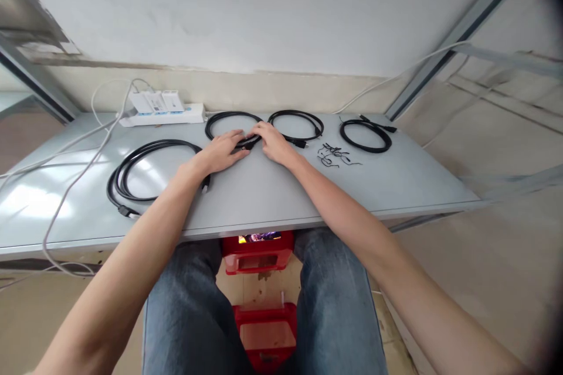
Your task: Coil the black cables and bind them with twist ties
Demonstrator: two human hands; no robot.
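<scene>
A coiled black cable (233,113) lies on the grey tabletop, and both my hands are at its near side. My left hand (223,151) rests over the coil's lower left edge, its fingers stretched out and its thumb apart, close to a black plug end (247,145). Over the coil's right edge, my right hand (275,142) has bent fingers round the cable; its thumb is mostly hidden. Just right of that hand lies a second black coil (295,112) with a plug (299,143). A larger loose coil (125,176) lies left, partly behind my left forearm.
A fourth black coil (366,147) is at the right, beside several short black ties (334,154). A white power strip (162,116) with adapters stands against the wall. White cords (83,170) hang over the left edge. Red stools (259,258) stand below the table.
</scene>
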